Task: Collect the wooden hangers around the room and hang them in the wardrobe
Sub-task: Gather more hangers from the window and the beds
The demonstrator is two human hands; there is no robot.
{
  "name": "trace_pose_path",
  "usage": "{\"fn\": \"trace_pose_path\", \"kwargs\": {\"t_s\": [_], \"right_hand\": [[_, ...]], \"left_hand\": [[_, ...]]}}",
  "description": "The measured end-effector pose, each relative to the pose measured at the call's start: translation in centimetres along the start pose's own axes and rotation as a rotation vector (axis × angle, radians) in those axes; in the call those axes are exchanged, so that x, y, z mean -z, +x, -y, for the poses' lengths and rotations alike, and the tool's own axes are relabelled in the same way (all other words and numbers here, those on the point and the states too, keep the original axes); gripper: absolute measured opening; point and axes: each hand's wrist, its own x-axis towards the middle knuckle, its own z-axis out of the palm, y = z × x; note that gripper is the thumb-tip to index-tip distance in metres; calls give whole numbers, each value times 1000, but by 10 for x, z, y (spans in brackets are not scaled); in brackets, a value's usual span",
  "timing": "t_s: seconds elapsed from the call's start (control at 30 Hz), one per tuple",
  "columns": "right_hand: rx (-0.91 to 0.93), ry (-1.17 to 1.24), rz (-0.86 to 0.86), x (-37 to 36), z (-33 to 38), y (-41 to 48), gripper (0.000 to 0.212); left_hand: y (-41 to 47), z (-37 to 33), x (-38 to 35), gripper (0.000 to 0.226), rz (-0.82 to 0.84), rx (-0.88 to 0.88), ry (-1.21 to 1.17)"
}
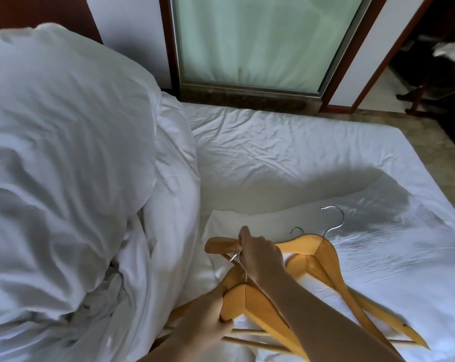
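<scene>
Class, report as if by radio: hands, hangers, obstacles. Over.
Left hand grips a hanger. Right hand pinches a hook. Other hangers loose on bed. Duvet heaped alongside.

The bed bears a heaped duvet and wooden hangers.

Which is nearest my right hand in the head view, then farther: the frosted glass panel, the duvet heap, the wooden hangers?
1. wooden hangers: under the right hand, touching it.
2. duvet heap: on the bed, to the hand's left.
3. frosted glass panel: past the bed's far edge.
</scene>
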Motion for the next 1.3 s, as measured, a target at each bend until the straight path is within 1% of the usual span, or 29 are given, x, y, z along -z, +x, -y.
{"fn": "trace_pose_path", "kwargs": {"t_s": [0.07,0.13,0.2,0.33,0.43,0.53,0.6,0.63,0.67,0.73,0.8,0.83,0.93,0.97,1.13,1.2,1.3], "right_hand": [[-9,-15,4,3,-1,7,25],[-16,-31,37,-1,-2,9,30],[-30,-32,56,-7,-3,7,31],[-47,-43,51,-15,-5,10,37],[-60,-20,60,-12,-6,14,33],[-68,10,42,-5,-8,13,35],[-76,24,33,0,-10,10,37],[-81,32,37,3,-11,7,35],[-82,45,43,5,-12,4,32],[-93,73,52,11,-15,-3,25],[-127,100,42,18,-19,-12,25],[-151,123,36,22,-21,-17,25],[-180,142,18,37,-29,-32,24],[-177,141,11,42,-34,-36,25],[-229,88,9,80,-63,-45,21],[-292,86,16,96,-80,-45,19],[-419,107,-22,111,-112,-39,24]], "left_hand": [[8,1,-4,61,-65,-10,55],[11,3,-7,73,-78,22,122],[11,4,-7,72,-29,54,157],[13,10,-5,76,47,64,182],[16,8,0,78,102,76,195],[16,7,4,77,125,70,259],[16,4,5,78,144,43,315],[16,2,5,78,146,20,334],[14,0,6,76,145,4,322],[10,-4,7,71,106,16,183],[6,-8,7,70,112,61,55],[4,-11,9,66,141,62,37],[5,-24,17,37,243,22,54],[6,-31,23,35,267,10,65],[18,-64,36,48,386,-25,138],[31,-78,37,43,393,-64,174],[57,-93,36,25,305,-127,238]]}}
